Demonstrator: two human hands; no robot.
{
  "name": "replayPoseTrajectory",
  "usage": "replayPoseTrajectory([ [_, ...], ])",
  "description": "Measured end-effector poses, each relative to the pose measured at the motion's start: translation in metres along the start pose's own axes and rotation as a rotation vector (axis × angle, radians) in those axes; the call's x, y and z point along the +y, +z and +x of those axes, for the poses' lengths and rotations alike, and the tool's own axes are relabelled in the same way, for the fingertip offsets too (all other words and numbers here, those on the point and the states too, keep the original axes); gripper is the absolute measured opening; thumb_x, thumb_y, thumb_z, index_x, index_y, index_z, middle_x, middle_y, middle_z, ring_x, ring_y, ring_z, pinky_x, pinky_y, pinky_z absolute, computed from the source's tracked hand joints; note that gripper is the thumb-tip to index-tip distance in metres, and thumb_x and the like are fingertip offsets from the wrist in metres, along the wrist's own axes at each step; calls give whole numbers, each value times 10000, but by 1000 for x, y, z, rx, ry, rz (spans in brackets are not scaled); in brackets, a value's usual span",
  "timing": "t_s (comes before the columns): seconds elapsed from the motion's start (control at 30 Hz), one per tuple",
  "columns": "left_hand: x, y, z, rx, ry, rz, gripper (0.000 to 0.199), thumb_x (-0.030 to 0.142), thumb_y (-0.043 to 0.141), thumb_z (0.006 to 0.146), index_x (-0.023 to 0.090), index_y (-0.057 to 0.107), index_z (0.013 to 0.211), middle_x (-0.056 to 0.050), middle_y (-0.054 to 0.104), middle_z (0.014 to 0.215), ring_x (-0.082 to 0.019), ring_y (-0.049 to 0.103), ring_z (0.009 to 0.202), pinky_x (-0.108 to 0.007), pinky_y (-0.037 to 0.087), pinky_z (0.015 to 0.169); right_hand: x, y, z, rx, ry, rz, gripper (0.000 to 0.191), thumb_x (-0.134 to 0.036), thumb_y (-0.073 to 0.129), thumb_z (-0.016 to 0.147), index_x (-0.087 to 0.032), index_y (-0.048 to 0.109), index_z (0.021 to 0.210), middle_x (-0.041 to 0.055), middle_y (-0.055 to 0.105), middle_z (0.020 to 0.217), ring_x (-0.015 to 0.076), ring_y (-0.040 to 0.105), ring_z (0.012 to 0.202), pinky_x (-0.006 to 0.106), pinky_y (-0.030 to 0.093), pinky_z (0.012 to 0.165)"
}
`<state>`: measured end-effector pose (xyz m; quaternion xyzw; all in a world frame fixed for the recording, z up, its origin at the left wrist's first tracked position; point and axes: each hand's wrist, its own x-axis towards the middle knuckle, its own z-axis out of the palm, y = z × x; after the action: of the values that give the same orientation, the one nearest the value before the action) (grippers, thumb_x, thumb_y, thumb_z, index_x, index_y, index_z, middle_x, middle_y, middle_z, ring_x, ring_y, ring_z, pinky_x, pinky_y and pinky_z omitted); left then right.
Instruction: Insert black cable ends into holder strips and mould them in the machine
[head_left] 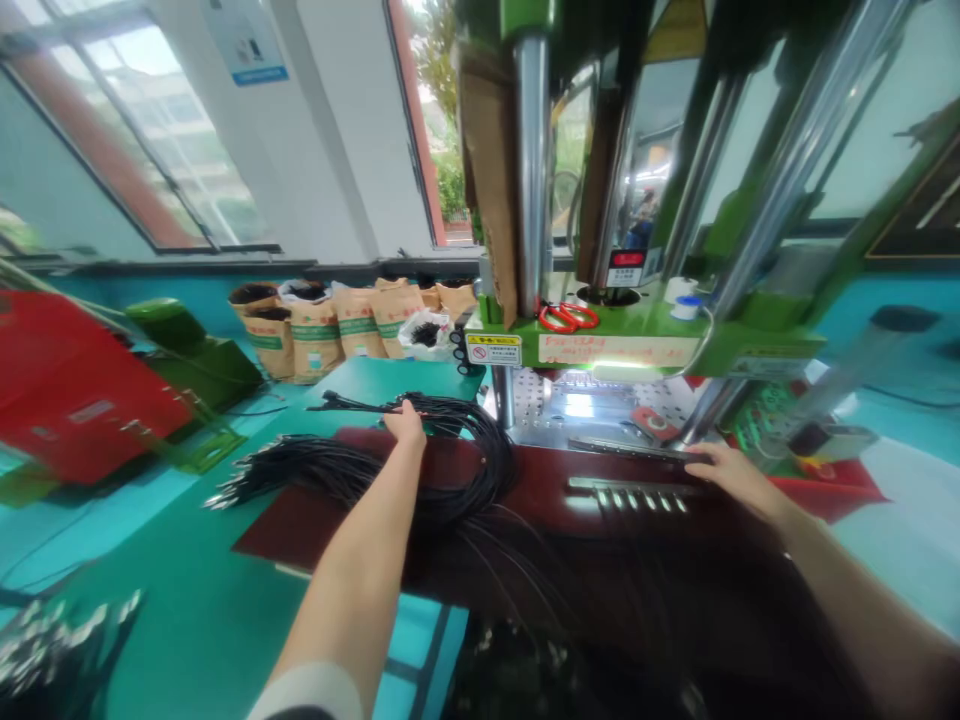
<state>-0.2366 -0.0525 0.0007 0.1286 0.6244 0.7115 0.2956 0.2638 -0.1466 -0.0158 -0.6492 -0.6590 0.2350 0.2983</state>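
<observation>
My left hand (pixel 406 424) is closed around part of a bundle of black cables (pixel 484 455), which loops over a dark red board (pixel 536 490). The silvery cable ends (pixel 225 490) point left over the green table. Off to the right, my right hand (pixel 709 465) is closed on the right end of a long dark metal bar (pixel 630 449), held near the front of the machine's bed. Just below that bar lies a metal strip with several prongs (pixel 637 495) on the board.
A green press (pixel 652 345) with steel columns stands ahead, red scissors (pixel 568 317) on its plate. More cables (pixel 64 650) lie at the lower left of the green table (pixel 187 580). Sacks (pixel 315 335) line the wall; a red machine (pixel 82 390) stands left.
</observation>
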Motion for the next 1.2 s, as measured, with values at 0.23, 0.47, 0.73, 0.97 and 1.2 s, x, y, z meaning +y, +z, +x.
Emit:
replayPoseTrajectory([
  [0.23, 3, 3, 9, -388, -137, 453, 334, 425, 510, 795, 147, 479, 612, 14, 447, 440, -71, 323, 317, -186, 202, 322, -5, 6, 1, -23, -101, -338, 176, -209, 538, 691, -162, 645, 824, 95, 592, 947, 241, 552, 938, 370, 405, 897],
  [0.47, 36, -5, -73, -946, 59, 770, 324, 422, 624, 699, 129, 599, 563, 3, 497, 424, -79, 351, 373, -186, 224, 390, -44, -4, -29, -344, -250, -520, 390, -28, 485, 670, -170, 633, 1001, 73, 605, 1058, 194, 552, 981, 282, 371, 900],
  [0.73, -7, -45, -237, -1745, 493, 765, 345, 445, 632, 702, 210, 672, 951, -65, 636, 910, -224, 509, 888, -309, 358, 810, -72, -5, -28, -512, -212, -683, 260, -17, 499, 647, -170, 632, 810, 78, 611, 908, 182, 570, 750, 246, 360, 602],
  [0.97, -33, -50, -253, -1606, 233, 622, 396, 362, 646, 707, 227, 604, 1077, -70, 575, 1069, -239, 446, 1033, -367, 329, 900, -79, -14, -22, -529, -100, -644, 208, -19, 494, 623, -167, 583, 739, 44, 614, 758, 145, 528, 620, 225, 288, 503],
  [1.2, -50, -41, -276, -1098, -472, 16, 410, 216, 719, 653, 192, 544, 1023, -54, 574, 1022, -151, 541, 970, -303, 383, 892, -90, -22, -6, -332, -3, -516, 204, -43, 479, 598, -181, 561, 724, 21, 611, 745, 166, 539, 691, 229, 297, 547],
])
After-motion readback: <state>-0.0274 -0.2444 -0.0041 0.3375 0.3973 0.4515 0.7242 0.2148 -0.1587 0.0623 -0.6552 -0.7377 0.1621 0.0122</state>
